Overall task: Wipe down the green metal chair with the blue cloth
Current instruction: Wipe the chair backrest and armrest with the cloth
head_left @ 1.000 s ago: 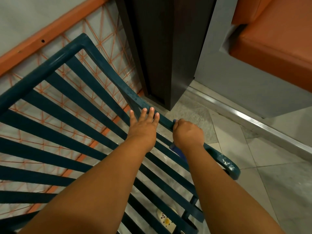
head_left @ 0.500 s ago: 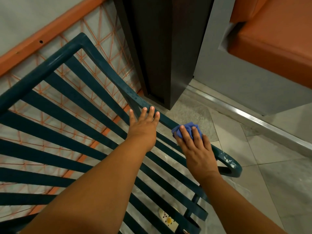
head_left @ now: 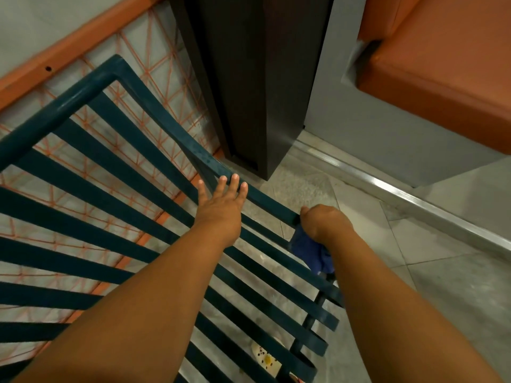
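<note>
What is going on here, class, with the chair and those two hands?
A person is wiping a green metal chair with a blue cloth. The right hand holds the cloth bunched against the chair's side rail, fingers curled round it. The left hand rests flat on the same rail, further up, fingers straight, steadying the chair. A dark wooden post stands just beyond.

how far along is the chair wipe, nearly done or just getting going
Done: hard to judge; the upper side rail looks glossy, perhaps wiped. In hand: the right hand grips the blue cloth round the same rail lower down, while the left hand rests flat on the chair to steady it. Left: the many slats show no sign of wiping. Likely early on.
</note>
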